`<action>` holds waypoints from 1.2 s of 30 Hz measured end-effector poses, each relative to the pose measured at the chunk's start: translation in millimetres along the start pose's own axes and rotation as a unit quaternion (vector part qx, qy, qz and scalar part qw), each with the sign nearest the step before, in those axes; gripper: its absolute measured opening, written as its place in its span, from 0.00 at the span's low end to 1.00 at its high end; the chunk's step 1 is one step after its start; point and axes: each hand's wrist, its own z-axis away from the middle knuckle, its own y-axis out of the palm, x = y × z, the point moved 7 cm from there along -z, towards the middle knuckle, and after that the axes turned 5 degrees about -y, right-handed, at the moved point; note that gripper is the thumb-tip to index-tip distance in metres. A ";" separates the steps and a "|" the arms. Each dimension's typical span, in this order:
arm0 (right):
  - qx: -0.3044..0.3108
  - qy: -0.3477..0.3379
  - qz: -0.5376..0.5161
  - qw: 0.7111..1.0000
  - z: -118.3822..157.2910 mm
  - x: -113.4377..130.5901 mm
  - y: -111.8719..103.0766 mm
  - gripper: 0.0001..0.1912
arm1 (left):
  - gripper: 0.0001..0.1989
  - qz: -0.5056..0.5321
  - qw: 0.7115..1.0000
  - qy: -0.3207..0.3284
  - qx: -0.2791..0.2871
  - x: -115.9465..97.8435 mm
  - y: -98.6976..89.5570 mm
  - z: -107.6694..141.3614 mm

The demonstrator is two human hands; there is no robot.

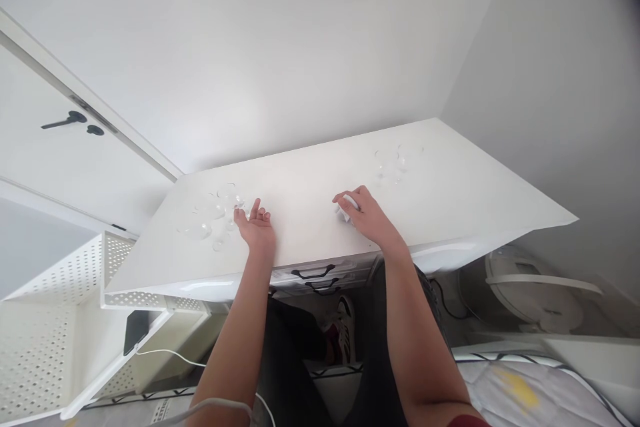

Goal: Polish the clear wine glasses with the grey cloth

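Note:
A crumpled white tissue (345, 208) is pinched in my right hand (369, 215), low over the middle of the white tabletop (305, 207). My left hand (257, 230) is open, palm turned up and fingers apart and loosely bent. Its thumb overlaps the edge of a group of clear glasses (227, 193); whether it touches one I cannot tell. Several of these transparent glasses stand or lie close together on the left, their outlines faint against the white. Farther right and back is another small cluster of clear glasses (389, 163).
A plain wall rises behind the table. Drawers with black handles (314, 272) sit below its front edge. To the left are a white perforated shelf (70, 280), a dark phone (136, 330) on a white cable, and a door handle (70, 120). A rounded appliance (530, 287) stands at right.

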 end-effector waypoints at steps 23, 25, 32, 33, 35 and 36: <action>-0.163 0.060 -0.285 0.943 -10.4 -31.5 2.2 0.21 | 0.25 -0.182 0.946 0.022 0.269 32.4 64.0 42.5; -0.214 0.049 -0.217 0.951 -6.5 -27.3 -4.2 0.19 | 0.24 -0.217 0.931 0.051 0.291 36.3 68.3 54.3; -0.329 0.011 -0.092 0.940 8.6 -4.6 -13.7 0.16 | 0.22 -0.340 0.847 0.130 0.387 44.6 77.7 78.8; -0.330 0.018 -0.116 0.937 7.9 -6.6 -11.4 0.15 | 0.23 -0.345 0.841 0.128 0.397 46.3 78.4 79.6; -0.323 0.027 -0.192 0.926 4.4 -11.7 -4.4 0.15 | 0.24 -0.345 0.836 0.120 0.411 48.6 79.4 79.7; -0.315 0.024 -0.235 0.919 1.9 -13.1 0.1 0.16 | 0.24 -0.342 0.837 0.117 0.412 48.9 79.5 79.3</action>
